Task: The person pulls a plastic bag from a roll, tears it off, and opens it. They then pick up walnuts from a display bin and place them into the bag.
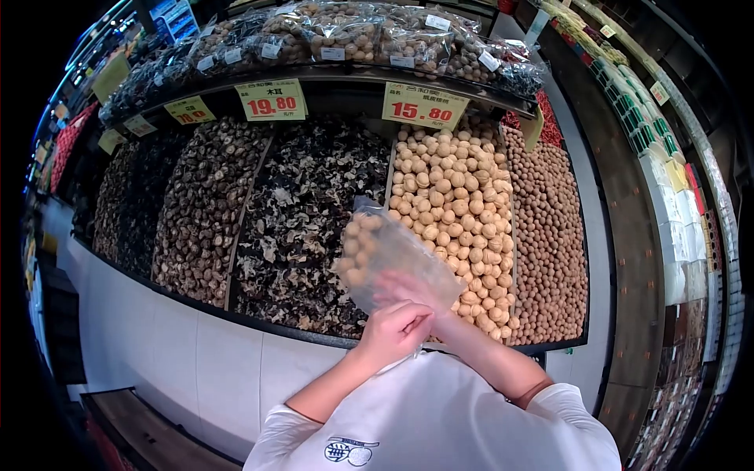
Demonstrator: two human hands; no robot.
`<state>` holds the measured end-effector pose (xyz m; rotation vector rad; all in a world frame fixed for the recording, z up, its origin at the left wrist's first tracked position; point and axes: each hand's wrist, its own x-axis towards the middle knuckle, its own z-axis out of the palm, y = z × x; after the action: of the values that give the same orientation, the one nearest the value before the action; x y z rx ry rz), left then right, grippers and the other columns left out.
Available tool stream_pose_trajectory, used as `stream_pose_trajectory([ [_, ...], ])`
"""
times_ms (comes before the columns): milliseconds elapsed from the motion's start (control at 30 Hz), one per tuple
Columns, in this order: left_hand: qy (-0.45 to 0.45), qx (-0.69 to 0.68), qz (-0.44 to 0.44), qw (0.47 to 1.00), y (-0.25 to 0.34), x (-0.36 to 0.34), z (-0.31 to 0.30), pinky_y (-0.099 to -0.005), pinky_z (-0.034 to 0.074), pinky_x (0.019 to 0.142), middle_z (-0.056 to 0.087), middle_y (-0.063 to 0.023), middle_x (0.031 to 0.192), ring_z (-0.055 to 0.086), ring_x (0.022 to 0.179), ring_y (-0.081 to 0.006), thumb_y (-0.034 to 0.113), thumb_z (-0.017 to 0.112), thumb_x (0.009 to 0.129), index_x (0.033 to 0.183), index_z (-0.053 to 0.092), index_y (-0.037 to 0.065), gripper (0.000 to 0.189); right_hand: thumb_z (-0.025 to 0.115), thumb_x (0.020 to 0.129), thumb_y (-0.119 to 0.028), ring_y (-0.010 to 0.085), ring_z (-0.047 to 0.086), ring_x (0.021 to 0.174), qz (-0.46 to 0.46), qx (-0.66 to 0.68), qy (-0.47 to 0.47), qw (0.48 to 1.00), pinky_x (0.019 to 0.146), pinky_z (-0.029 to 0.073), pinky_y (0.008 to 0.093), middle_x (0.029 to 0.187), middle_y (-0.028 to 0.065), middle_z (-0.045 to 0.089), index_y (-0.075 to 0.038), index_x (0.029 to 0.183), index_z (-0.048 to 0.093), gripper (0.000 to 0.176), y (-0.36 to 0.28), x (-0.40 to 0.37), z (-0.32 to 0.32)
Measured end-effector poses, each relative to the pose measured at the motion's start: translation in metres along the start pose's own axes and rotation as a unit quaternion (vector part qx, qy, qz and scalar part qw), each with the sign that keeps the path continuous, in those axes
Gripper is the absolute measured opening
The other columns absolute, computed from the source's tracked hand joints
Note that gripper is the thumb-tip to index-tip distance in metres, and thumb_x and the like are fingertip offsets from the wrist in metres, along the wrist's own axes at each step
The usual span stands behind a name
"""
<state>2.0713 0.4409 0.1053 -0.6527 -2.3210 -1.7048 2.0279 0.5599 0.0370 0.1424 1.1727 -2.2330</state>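
A clear plastic bag (432, 276) with several walnuts (360, 250) gathered in its far left end hangs over the bins in front of me. My left hand (397, 328) is closed on the near edge of the bag, thumb and fingers pressed together. My right hand (404, 289) reaches across from the right and shows hazily through the film, its fingers blurred. Beneath the bag lie a bin of loose walnuts (452, 177) and a bin of dried black fungus (302, 204).
Small brown nuts (547, 243) fill the bin at right; dried mushrooms (200, 212) fill one at left. Price signs (272, 100) hang below a shelf of bagged goods (345, 35). A pale front panel (228, 369) runs below the bins. Stocked shelves (667, 212) stand at far right.
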Motion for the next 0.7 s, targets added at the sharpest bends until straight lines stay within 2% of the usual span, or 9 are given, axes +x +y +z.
stream_pose_trajectory([
  [33,0.003,0.001,-0.002,1.000,-0.001,-0.001,-0.001,-0.0275,0.045,0.052,0.066,-0.0082,0.074,0.057,0.055,-0.0153,0.003,0.075,0.085,0.092,0.070,0.000,0.009,0.068,0.098,-0.026,0.0111,0.064,0.100,0.003,-0.001,-0.002,1.000,0.085,0.054,0.0317,0.110,0.0047,0.065,-0.004,0.119,0.063,0.030,0.001,0.001,-0.005],
  [100,0.005,-0.003,-0.003,1.000,-0.002,-0.004,-0.002,-0.0280,0.044,0.051,0.066,-0.0084,0.074,0.056,0.054,-0.0157,0.002,0.075,0.084,0.091,0.070,0.000,0.009,0.065,0.099,-0.022,0.0115,0.064,0.101,-0.011,-0.196,-0.008,0.980,0.085,0.053,0.0272,0.113,0.0066,0.066,-0.002,0.118,0.063,0.028,0.001,-0.004,-0.029],
  [233,-0.002,-0.016,-0.014,1.000,0.003,0.001,-0.004,-0.0283,0.043,0.050,0.064,-0.0082,0.071,0.055,0.053,-0.0153,0.001,0.075,0.083,0.089,0.069,0.000,0.008,0.064,0.100,-0.016,0.0103,0.064,0.097,-0.076,-0.196,0.041,0.977,0.083,0.052,0.0241,0.106,0.0052,0.067,-0.002,0.119,0.063,0.024,-0.012,-0.052,-0.041],
  [333,0.000,-0.006,-0.007,1.000,0.001,0.007,-0.003,-0.0276,0.040,0.049,0.060,-0.0074,0.067,0.053,0.051,-0.0144,0.000,0.075,0.083,0.086,0.069,0.000,0.007,0.063,0.099,-0.009,0.0090,0.064,0.091,-0.109,-0.220,0.136,0.960,0.077,0.053,0.0246,0.100,0.0022,0.069,-0.001,0.113,0.066,0.016,-0.015,-0.081,-0.071],
  [400,-0.004,-0.006,-0.016,1.000,-0.002,0.008,-0.005,-0.0290,0.042,0.050,0.057,-0.0060,0.065,0.052,0.052,-0.0151,0.000,0.073,0.084,0.089,0.069,0.001,0.007,0.066,0.096,-0.007,0.0096,0.065,0.082,-0.102,-0.348,0.272,0.891,0.071,0.053,0.0254,0.096,0.0037,0.070,-0.001,0.106,0.067,0.012,-0.005,-0.096,-0.104],
  [467,-0.004,-0.015,-0.022,1.000,-0.002,0.010,-0.003,-0.0272,0.040,0.049,0.057,-0.0057,0.065,0.051,0.051,-0.0134,0.000,0.073,0.084,0.088,0.069,0.000,0.006,0.070,0.091,-0.007,0.0152,0.065,0.076,-0.095,-0.538,0.342,0.764,0.067,0.053,0.0280,0.091,0.0084,0.069,-0.001,0.103,0.068,0.014,-0.022,-0.118,-0.099],
  [500,0.004,-0.017,-0.021,1.000,-0.003,0.011,-0.002,-0.0269,0.040,0.049,0.057,-0.0055,0.065,0.051,0.051,-0.0129,0.000,0.073,0.085,0.088,0.069,0.000,0.005,0.073,0.085,-0.007,0.0260,0.067,0.080,-0.113,-0.612,0.336,0.707,0.071,0.055,0.0336,0.093,0.0134,0.066,-0.002,0.105,0.067,0.022,-0.019,-0.126,-0.112],
  [633,0.003,-0.016,-0.018,1.000,-0.004,0.012,0.001,-0.0259,0.039,0.049,0.059,-0.0048,0.066,0.051,0.052,-0.0115,0.001,0.073,0.086,0.089,0.070,0.001,0.005,0.073,0.080,-0.008,0.0353,0.066,0.096,-0.063,-0.675,0.313,0.665,0.081,0.054,0.0429,0.109,0.0130,0.064,-0.005,0.109,0.066,0.029,-0.013,-0.146,-0.127],
  [700,-0.004,-0.015,-0.019,1.000,-0.004,0.010,0.002,-0.0258,0.039,0.049,0.059,-0.0047,0.066,0.051,0.052,-0.0115,0.002,0.073,0.086,0.089,0.070,0.001,0.005,0.073,0.080,-0.008,0.0351,0.066,0.095,-0.055,-0.677,0.307,0.667,0.080,0.055,0.0427,0.108,0.0127,0.063,-0.006,0.109,0.065,0.030,-0.010,-0.149,-0.126],
])
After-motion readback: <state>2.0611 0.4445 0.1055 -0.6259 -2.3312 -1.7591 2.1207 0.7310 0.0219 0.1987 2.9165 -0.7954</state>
